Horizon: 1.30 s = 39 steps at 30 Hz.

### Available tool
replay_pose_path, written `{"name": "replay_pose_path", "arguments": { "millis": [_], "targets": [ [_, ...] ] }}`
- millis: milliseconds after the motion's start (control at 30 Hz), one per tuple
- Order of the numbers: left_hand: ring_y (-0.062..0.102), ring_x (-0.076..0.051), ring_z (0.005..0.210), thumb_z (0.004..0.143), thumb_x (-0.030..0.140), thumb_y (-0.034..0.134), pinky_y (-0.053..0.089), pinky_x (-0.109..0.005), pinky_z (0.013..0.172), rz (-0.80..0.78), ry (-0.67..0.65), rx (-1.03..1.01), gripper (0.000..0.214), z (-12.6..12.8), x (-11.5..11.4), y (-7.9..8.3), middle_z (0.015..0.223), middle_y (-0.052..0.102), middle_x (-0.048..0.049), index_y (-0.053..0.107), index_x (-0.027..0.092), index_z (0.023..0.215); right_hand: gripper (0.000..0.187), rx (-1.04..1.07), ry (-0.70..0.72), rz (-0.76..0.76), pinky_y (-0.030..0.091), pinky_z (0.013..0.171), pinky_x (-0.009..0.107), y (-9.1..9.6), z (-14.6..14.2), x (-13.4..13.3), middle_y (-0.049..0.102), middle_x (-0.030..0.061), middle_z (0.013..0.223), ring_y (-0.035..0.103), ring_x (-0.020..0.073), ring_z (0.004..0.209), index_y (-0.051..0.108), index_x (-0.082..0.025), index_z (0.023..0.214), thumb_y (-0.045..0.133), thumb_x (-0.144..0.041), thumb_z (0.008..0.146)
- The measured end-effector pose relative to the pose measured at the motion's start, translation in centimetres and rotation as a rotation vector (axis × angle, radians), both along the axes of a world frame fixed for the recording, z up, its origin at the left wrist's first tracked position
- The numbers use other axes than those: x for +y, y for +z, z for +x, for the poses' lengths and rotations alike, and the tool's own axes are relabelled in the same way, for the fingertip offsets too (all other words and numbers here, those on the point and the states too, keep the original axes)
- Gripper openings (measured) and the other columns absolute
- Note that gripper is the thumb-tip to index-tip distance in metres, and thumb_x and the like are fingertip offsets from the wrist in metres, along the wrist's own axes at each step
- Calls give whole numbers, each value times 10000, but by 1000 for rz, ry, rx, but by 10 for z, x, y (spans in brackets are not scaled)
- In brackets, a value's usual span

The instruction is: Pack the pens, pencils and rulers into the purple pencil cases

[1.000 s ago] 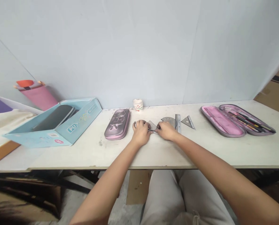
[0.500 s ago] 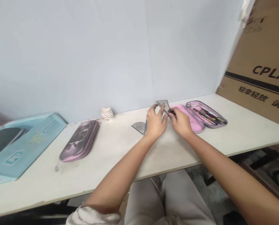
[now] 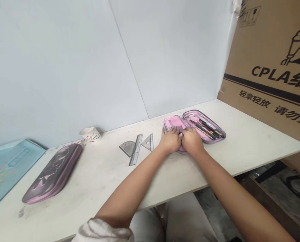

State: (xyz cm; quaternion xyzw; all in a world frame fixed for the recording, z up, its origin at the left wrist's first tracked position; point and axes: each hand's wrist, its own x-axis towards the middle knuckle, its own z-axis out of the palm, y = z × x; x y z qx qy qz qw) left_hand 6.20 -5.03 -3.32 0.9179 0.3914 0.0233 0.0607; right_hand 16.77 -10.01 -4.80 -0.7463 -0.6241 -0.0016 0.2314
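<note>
An unzipped pink pencil case [image 3: 169,121] lies spread on the white table, with pens and pencils [image 3: 204,129] in its right half. Over the left half, my left hand [image 3: 170,139] and my right hand [image 3: 192,139] are side by side, fingers bent down into it. A clear grey set square [image 3: 176,127] shows partly past my fingertips; the rest is covered by my hands. Left of my hands lie a ruler [image 3: 136,150], a protractor [image 3: 127,148] partly under or against it, and a small triangular set square [image 3: 147,143].
A closed dark pencil case [image 3: 54,171] with pink trim lies on the left. Behind it, a white paper cup [image 3: 90,133] stands by the wall. A light blue box [image 3: 11,168] is at far left, and a large cardboard box [image 3: 268,90] rises at right.
My hands have moved from above the table, where they held up the set square, down into the case's left half. The ruler and small triangle now show beside the protractor. The view has turned right.
</note>
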Motion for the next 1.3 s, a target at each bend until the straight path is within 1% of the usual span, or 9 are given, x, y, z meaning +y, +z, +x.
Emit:
{"name": "replay_pose_path", "arguments": {
  "millis": [133,333,533,667,767,967,1133,1233,1300],
  "targets": [
    [281,-206,1347,924,347,119,93,-505,1114,49,-46,8,538,-1,1,-1,1433,361,-108,311,118,1371,333,-87,37,42,352,857,382,-1,0,-4,638,163,987,493,285,999,668,-126,930,351,-167,839],
    [304,-143,1332,925,338,148,152,-385,1133,74,-35,-225,509,-22,-5,-3,1417,397,-63,305,143,1368,373,-139,67,52,351,864,365,-8,6,-4,655,127,990,522,258,949,668,-136,964,321,-233,870],
    [313,-154,1328,895,290,275,212,-344,1123,55,96,-264,489,-107,-1,5,1429,374,-79,342,136,1353,381,-171,76,191,311,953,387,-7,-2,-9,650,107,1041,477,273,1047,668,-140,1000,333,-271,874],
    [381,-154,1285,884,250,295,275,-275,1094,62,243,-299,466,-168,4,4,1364,453,-102,403,101,1312,369,-150,172,183,336,930,368,4,-36,-3,638,94,1076,490,256,1043,651,-154,1029,335,-265,875],
    [406,-162,1264,884,242,293,293,-271,1083,93,274,-287,449,-191,-1,0,1335,478,-104,432,104,1288,357,-107,260,117,343,927,331,11,-68,9,633,82,1091,510,229,1045,635,-159,1047,336,-249,874],
    [400,-237,1257,871,241,318,254,-432,1087,163,84,-159,419,-172,-9,0,1336,470,-111,477,143,1247,364,-223,257,-91,371,879,337,14,-111,22,623,157,1090,523,257,1052,582,-98,1096,368,-288,871],
    [484,-226,1170,844,201,336,375,-354,1004,76,62,-183,442,-158,3,3,1255,527,-136,460,110,1258,407,-224,299,-140,387,890,370,3,-119,9,609,171,1127,502,283,1095,564,-96,1109,437,-383,850],
    [462,-202,1204,831,155,327,359,-297,1021,56,88,-229,467,-164,12,1,1290,495,-144,436,87,1280,417,-47,321,-41,338,984,379,3,-123,8,525,173,1269,443,271,1187,534,-87,1174,451,-332,847],
    [447,-178,1225,839,150,309,337,-275,1041,27,126,-283,465,-172,18,-1,1307,488,-134,429,93,1285,396,242,352,14,334,1004,348,7,-130,13,550,144,1249,476,223,1167,539,-111,1174,419,-327,865]
  ]
}}
